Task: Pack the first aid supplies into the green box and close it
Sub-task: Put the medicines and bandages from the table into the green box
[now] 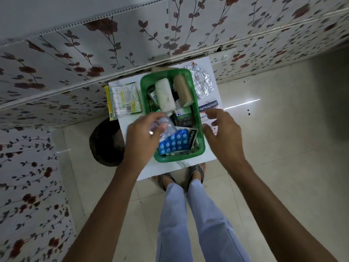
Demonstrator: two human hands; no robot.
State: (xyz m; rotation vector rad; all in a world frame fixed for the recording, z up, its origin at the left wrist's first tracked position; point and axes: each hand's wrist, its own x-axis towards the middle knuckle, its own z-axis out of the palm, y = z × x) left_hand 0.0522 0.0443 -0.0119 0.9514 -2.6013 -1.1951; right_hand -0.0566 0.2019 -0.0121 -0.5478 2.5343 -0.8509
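Green box: the green box (200, 140) is our landmark, open-topped on the white desk (170, 169), with no lid on it that we can see.
Inside the box: a white gauze roll (164, 95) and a tan bandage roll (183, 91) lie side by side at the far end; a blue blister pack (174, 142) and a dark Hansaplast packet (192, 138) sit at the near end.
Left hand: our left hand (141, 137) is over the near left part of the box, fingers curled around a clear crinkled wrapper (166, 127).
Right hand: our right hand (224, 135) hovers just right of the box, fingers spread and half open, holding nothing.
Right of the box: a white Hansaplast packet (208, 107) lies partly under our right hand; a foil strip (201, 82) lies beyond it.
Left of the box: a cotton swab pack (119, 100) lies on the desk, overlapping a green-printed packet (133, 95).
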